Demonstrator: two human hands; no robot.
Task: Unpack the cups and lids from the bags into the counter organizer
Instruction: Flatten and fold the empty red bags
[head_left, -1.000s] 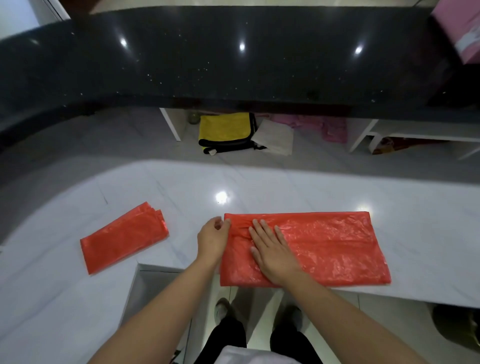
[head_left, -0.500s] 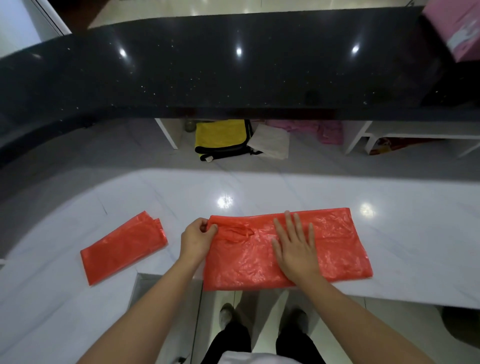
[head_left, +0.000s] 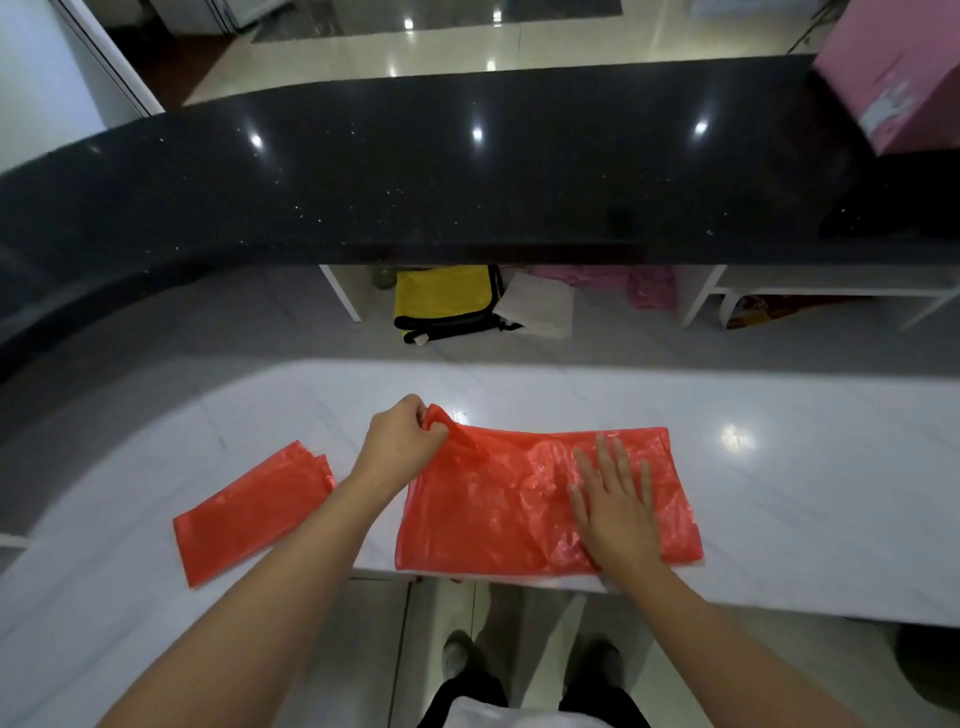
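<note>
A flat red plastic bag lies on the white marble counter close to its front edge. My left hand pinches the bag's upper left corner and lifts it slightly off the surface. My right hand presses flat on the bag's right half, fingers spread. A second red bag, folded into a narrow strip, lies to the left on the counter. No cups, lids or organizer are in view.
A raised black countertop runs across behind the white counter. A pink box stands on it at the far right. Under it are a yellow bag, a white cloth and white shelf legs. My feet show below the counter edge.
My right hand slid rightward across the bag, flattening it. My left hand took hold of the bag's left corner and raised it. The camera view tilted up a little.
</note>
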